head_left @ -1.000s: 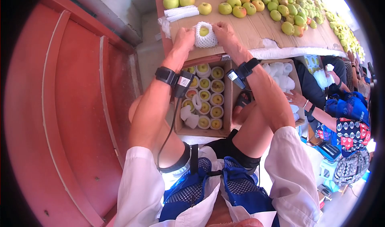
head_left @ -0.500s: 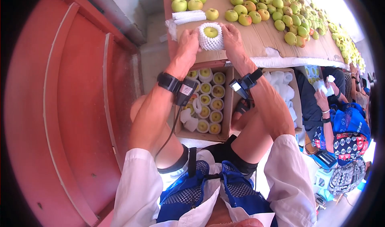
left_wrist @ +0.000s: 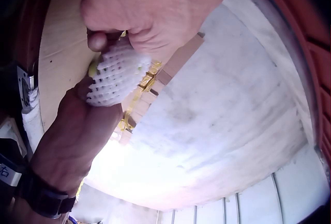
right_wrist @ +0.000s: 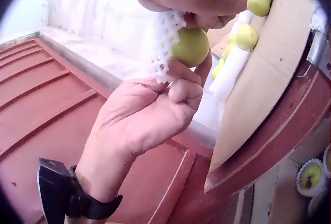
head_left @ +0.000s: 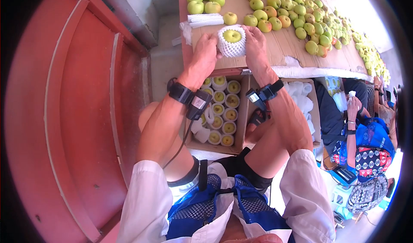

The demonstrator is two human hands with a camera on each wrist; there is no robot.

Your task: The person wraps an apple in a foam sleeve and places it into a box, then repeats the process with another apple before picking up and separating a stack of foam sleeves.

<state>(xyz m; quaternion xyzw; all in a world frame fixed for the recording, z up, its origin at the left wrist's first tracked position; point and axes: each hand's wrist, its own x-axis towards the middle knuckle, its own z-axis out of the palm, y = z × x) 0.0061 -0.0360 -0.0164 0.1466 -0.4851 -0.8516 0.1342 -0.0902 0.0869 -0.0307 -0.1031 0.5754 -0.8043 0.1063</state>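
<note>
No brand, number or sign can be read with certainty. A single dark character, too cropped to be made out, is seen on the white label (left_wrist: 4, 171) at the left edge of the left wrist view; small print on the white-faced wrist device (head_left: 198, 101) is blurred.

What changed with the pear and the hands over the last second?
The foam net now sits further down the pear, baring more of its top. Both hands, left and right, keep gripping the net from either side above the table edge. The box of wrapped pears below looks unchanged.
</note>
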